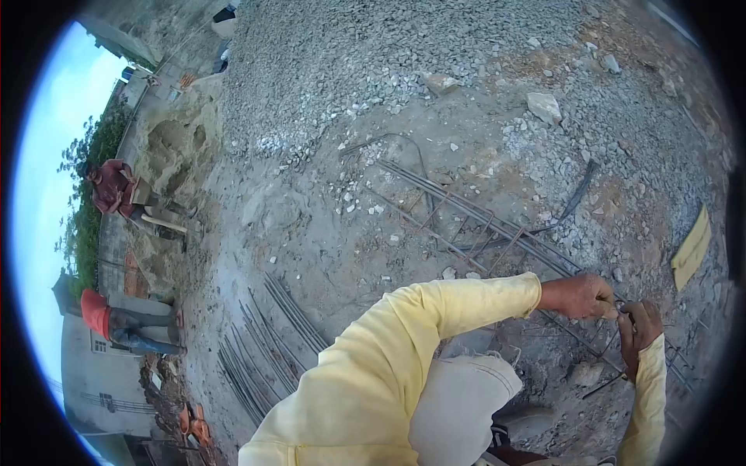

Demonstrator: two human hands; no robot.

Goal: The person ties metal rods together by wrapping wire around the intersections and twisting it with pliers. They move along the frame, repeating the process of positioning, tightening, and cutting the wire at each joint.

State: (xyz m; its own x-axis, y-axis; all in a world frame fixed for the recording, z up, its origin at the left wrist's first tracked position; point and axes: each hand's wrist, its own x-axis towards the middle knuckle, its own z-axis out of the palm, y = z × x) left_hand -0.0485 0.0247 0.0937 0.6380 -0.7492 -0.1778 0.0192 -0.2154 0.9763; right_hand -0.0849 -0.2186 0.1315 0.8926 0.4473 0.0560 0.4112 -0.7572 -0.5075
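Toward four o'clock, the left hand (576, 297) in a pale yellow sleeve meets the right hand (642, 328), fingers curled at the fingertips; whether they are clamped on anything, I cannot tell. Beneath them, the long grey steel-bar cage with thin square ties (505, 226) stretches from near centre toward four o'clock. Loose dark steel rods (295, 311) lie at eight, crushed grey gravel (388, 62) at twelve; farther off, a person in a maroon top (113, 189) stands at nine.

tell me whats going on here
A person's left hand and right hand meet over a frame of metal rods; what they grip, if anything, is too small to make out. More rods lie on the ground. Farther off are a person in dark red and another in bright red.
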